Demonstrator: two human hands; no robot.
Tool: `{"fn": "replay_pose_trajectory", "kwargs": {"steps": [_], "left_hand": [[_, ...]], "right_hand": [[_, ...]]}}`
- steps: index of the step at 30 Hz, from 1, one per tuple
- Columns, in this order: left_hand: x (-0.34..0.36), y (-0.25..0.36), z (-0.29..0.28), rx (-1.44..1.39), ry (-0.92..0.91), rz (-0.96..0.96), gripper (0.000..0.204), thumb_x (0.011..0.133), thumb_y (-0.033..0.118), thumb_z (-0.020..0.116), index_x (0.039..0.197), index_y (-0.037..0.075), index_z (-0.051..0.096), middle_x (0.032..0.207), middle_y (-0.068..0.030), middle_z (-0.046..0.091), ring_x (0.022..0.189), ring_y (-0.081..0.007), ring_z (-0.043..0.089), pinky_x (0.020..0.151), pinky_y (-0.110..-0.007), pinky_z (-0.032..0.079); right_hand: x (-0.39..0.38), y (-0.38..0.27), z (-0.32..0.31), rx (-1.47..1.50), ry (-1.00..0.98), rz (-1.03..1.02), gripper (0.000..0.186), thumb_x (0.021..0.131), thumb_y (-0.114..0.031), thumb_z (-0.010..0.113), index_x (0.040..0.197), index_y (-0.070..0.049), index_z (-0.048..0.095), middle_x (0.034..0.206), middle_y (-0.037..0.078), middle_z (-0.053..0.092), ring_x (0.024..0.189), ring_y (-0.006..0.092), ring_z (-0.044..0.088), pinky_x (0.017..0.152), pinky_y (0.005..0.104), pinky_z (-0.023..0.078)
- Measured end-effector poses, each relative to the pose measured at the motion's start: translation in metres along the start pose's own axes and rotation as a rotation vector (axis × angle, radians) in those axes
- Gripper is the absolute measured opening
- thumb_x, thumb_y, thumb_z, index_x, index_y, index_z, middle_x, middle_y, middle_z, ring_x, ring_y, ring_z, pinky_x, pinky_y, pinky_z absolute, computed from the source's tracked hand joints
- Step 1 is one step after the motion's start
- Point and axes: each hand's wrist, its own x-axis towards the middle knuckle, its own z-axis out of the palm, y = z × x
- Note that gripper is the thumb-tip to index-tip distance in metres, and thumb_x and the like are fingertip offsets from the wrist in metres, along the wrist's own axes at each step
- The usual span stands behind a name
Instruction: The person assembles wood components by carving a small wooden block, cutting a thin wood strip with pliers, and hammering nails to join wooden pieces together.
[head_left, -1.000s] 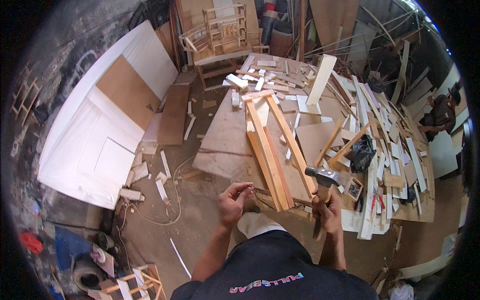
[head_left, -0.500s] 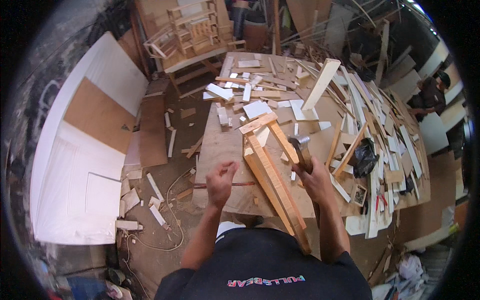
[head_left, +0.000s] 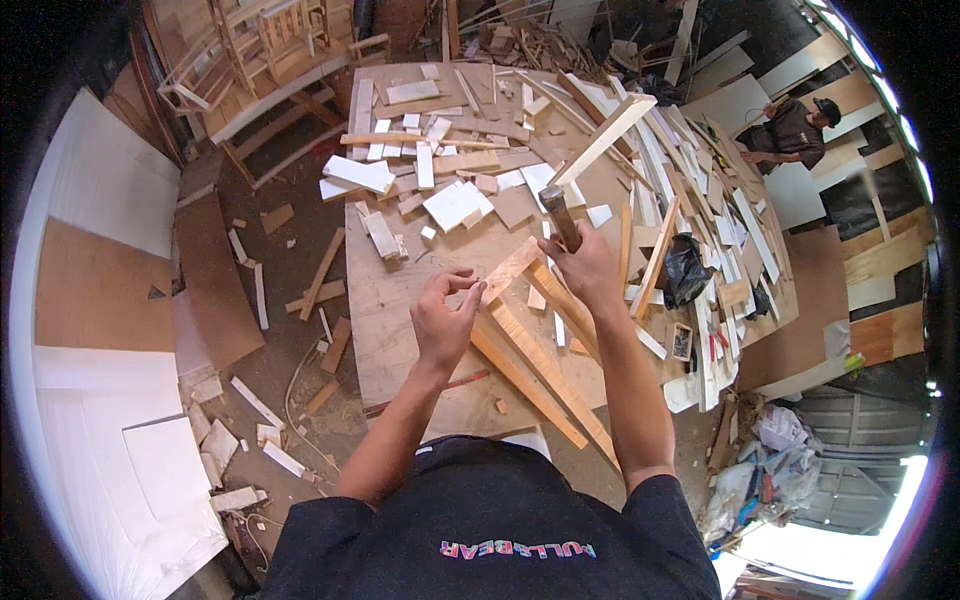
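My right hand (head_left: 584, 266) grips a hammer (head_left: 560, 212) by its handle, the head raised above the far end of a wooden frame. That frame has a short crosspiece (head_left: 512, 268) joined to long, narrow rails (head_left: 548, 362) that slant back toward my body. Beside the crosspiece's left end, my left hand (head_left: 446, 318) is closed in a pinch, fingertips close to the wood. Whatever is between those fingers is too small to make out. Under the frame lies a large plywood worktop (head_left: 400, 330).
White and brown offcuts (head_left: 455, 205) cover the worktop's far half. Long strips, a black plastic bag (head_left: 688, 270) and a small box (head_left: 682, 342) lie at right. White panels (head_left: 110, 330) stand at left. Another person (head_left: 790, 135) is at far right.
My left hand has moved up to the crosspiece's left end. The hammer in my right hand has risen farther out over the frame. My view has shifted to the right.
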Motion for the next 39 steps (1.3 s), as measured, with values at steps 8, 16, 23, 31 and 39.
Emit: {"fn": "replay_pose_trajectory", "kwargs": {"steps": [8, 16, 23, 31, 39], "left_hand": [[0.003, 0.004, 0.000, 0.003, -0.054, -0.114, 0.013, 0.089, 0.007, 0.080, 0.097, -0.002, 0.076, 0.098, -0.0149, 0.080, 0.086, -0.0226, 0.078, 0.078, -0.035, 0.062], [0.001, 0.015, 0.005, 0.108, 0.011, -0.096, 0.008, 0.089, 0.003, 0.079, 0.093, -0.002, 0.073, 0.099, -0.0155, 0.079, 0.091, -0.0268, 0.078, 0.082, -0.037, 0.060], [-0.011, 0.010, 0.015, 0.096, 0.109, -0.076, 0.009, 0.089, 0.002, 0.079, 0.093, 0.000, 0.072, 0.100, -0.0151, 0.079, 0.093, -0.0275, 0.078, 0.084, -0.037, 0.060], [-0.012, 0.006, 0.013, 0.043, 0.107, -0.066, 0.009, 0.089, 0.000, 0.078, 0.093, 0.001, 0.070, 0.100, -0.0149, 0.079, 0.094, -0.0271, 0.078, 0.085, -0.036, 0.059], [-0.013, 0.001, 0.018, 0.056, 0.122, -0.008, 0.009, 0.091, 0.003, 0.078, 0.093, 0.001, 0.070, 0.102, -0.0153, 0.080, 0.092, -0.0218, 0.076, 0.085, -0.034, 0.058]], "right_hand": [[0.051, 0.062, 0.041, 0.222, -0.319, -0.034, 0.038, 0.085, -0.014, 0.089, 0.112, 0.000, 0.067, 0.098, 0.006, 0.073, 0.091, 0.0155, 0.068, 0.082, 0.0339, 0.056], [0.054, 0.048, 0.029, 0.507, -0.467, -0.041, 0.053, 0.081, -0.006, 0.089, 0.126, 0.000, 0.062, 0.114, 0.009, 0.074, 0.106, 0.0173, 0.069, 0.095, 0.0335, 0.056], [0.057, 0.025, 0.014, 0.503, -0.593, 0.023, 0.047, 0.084, 0.003, 0.083, 0.126, -0.002, 0.061, 0.118, 0.009, 0.073, 0.107, 0.0169, 0.067, 0.095, 0.0357, 0.056], [0.056, 0.054, 0.028, 0.594, -0.651, -0.100, 0.041, 0.086, 0.010, 0.073, 0.123, -0.002, 0.060, 0.116, 0.008, 0.072, 0.104, 0.0178, 0.067, 0.096, 0.0358, 0.054], [0.062, 0.045, 0.022, 0.509, -0.729, 0.002, 0.036, 0.086, 0.002, 0.073, 0.120, -0.004, 0.062, 0.110, 0.004, 0.072, 0.095, 0.0159, 0.066, 0.079, 0.0306, 0.055]]}}
